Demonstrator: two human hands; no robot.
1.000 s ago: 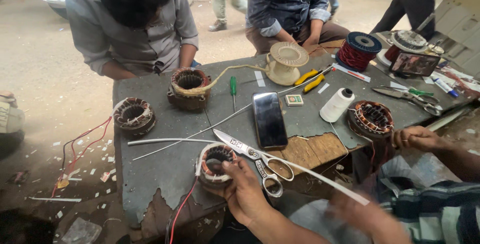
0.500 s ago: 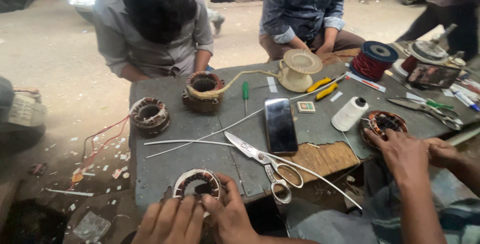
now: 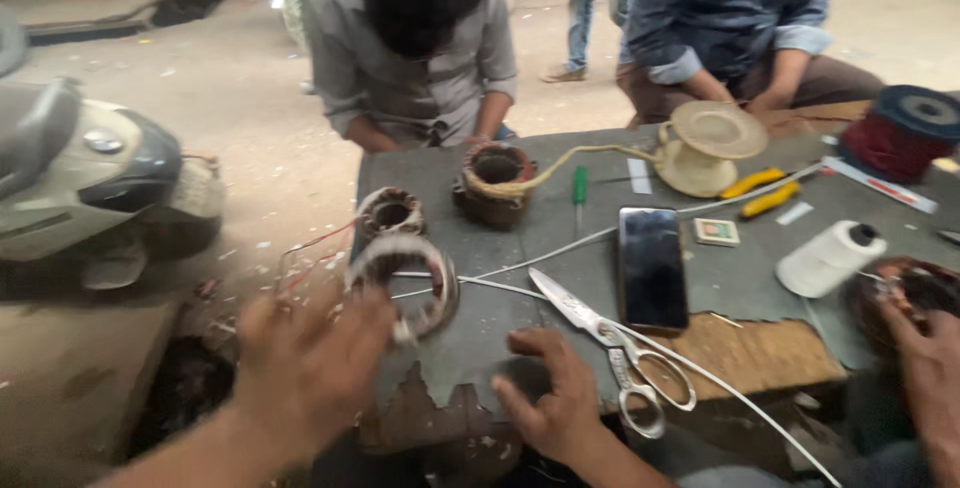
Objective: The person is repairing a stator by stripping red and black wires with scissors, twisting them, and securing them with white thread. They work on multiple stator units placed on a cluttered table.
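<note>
The left hand (image 3: 310, 363) is down at about 7 o'clock, blurred, fingers curled on the rim of a motor winding ring (image 3: 405, 278) that's tipped up on edge near the table's (image 3: 480, 338) left border, so it's holding that, though I can't tell how firmly. The right hand (image 3: 550, 398) sits at 6 o'clock, fingers spread flat on the cracked front edge, holding nothing. My worry: the ring is close to the edge and tilted, so a loose grip could let it roll off onto the floor and bend the copper. The scissors (image 3: 610, 343) lie just to the right of the right hand, blades pointing toward 10 o'clock, with a white wire (image 3: 560, 248) crossing them, easy to snag with a sleeve. A phone (image 3: 652, 266) lies flat just beyond, and a dragged wire could shove it. At 3 o'clock someone else's hand (image 3: 925, 348) works on another ring, near a white thread spool (image 3: 830, 258). Farther out, two more winding rings (image 3: 495, 183), a green screwdriver (image 3: 579, 193), and a cream-coloured reel (image 3: 705, 148); lots of loose stuff to knock.
</note>
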